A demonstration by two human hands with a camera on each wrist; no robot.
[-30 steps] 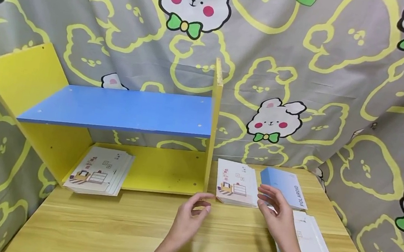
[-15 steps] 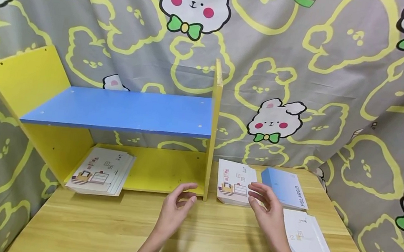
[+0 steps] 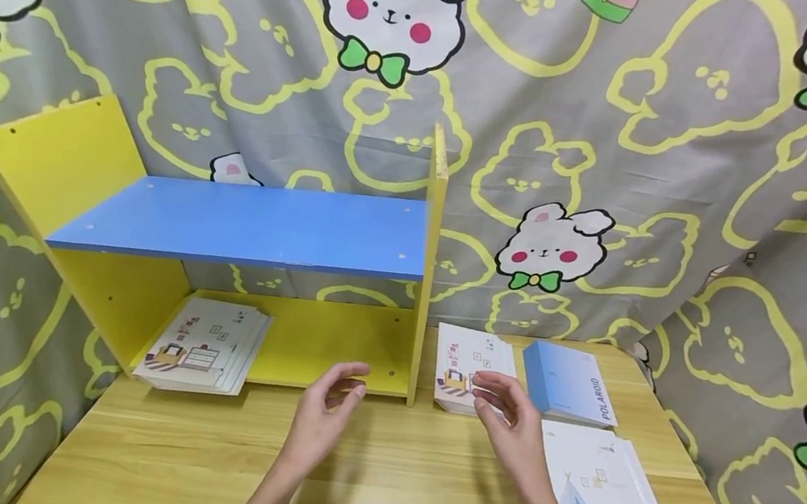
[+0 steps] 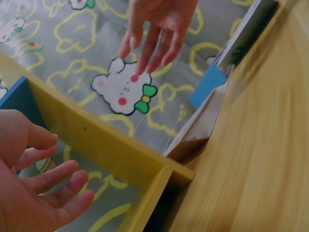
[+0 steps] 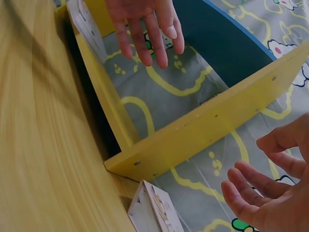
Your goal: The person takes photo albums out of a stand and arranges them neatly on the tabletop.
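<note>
My left hand (image 3: 325,423) hovers over the table in front of the shelf unit (image 3: 256,221), fingers loosely bent, holding nothing. To its right my right hand (image 3: 510,433) is also bare, its fingertips overlapping a stack of white illustrated booklets (image 3: 469,357) in the head view. Both wrist views show thumb and fingers apart on the left hand (image 4: 38,179) and the right hand (image 5: 275,179). Another booklet stack (image 3: 206,345) lies at the left on the unit's yellow bottom board. A blue-and-white POLAROID stack (image 3: 572,382) lies back right, with larger white booklets (image 3: 608,496) in front of it.
The unit has a blue middle board and yellow side panels; its right panel (image 3: 425,288) stands between the two matching booklet stacks. A patterned grey curtain (image 3: 388,132) hangs behind and at both sides of the wooden table (image 3: 196,462).
Both hands have drifted left together over the table, still holding nothing. The right hand has come off the larger booklets, uncovering more of their picture. The stacks stay put.
</note>
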